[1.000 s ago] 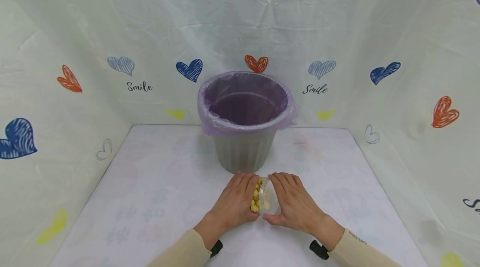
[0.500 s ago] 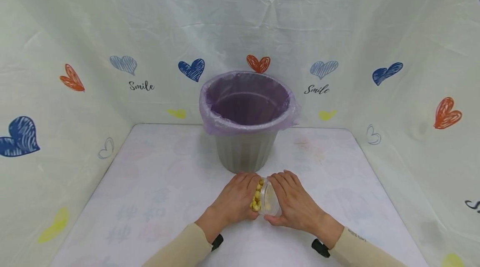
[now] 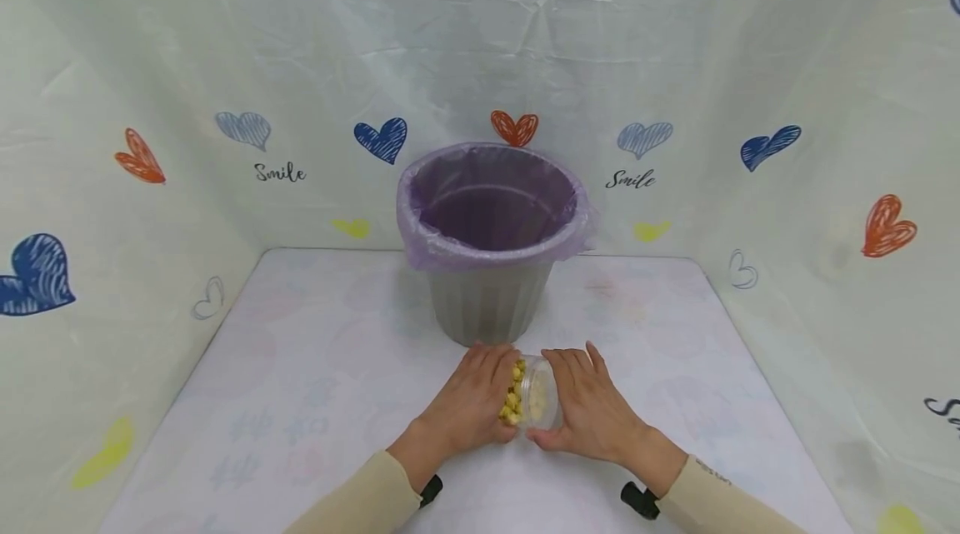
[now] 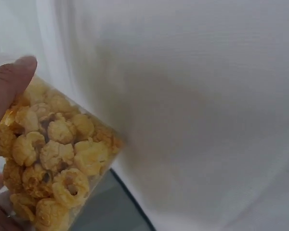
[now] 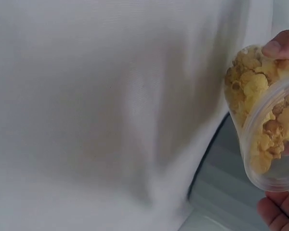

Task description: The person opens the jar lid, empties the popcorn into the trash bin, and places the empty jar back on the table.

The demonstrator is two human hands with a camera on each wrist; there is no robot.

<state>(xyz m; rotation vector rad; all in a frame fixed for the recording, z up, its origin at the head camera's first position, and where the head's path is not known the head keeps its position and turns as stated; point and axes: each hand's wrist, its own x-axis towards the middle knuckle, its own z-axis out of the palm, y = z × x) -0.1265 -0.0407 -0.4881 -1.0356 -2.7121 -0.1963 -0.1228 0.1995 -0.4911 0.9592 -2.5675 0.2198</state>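
A clear plastic jar of yellow popcorn (image 3: 513, 401) lies on its side between the two hands in the head view. My left hand (image 3: 468, 401) grips the jar's body; its thumb (image 4: 19, 72) lies along the wall in the left wrist view. Facing right is the jar's clear round lid (image 3: 542, 394). Around that lid my right hand (image 3: 588, 405) curls, fingers at the far edge and thumb at the near edge. The lid's rim (image 5: 253, 130) shows in the right wrist view, with popcorn seen through it. The palm side of the right hand is mostly hidden.
A grey bin (image 3: 487, 305) with a purple liner bag (image 3: 491, 257) stands upright just beyond the hands. It rests on a white table (image 3: 322, 351). A pale curtain (image 3: 480, 42) with printed hearts hangs behind and at both sides.
The right hand's fingers have shifted slightly right and spread, so more of the lid shows. The left hand and jar have hardly moved; the bin is unchanged.
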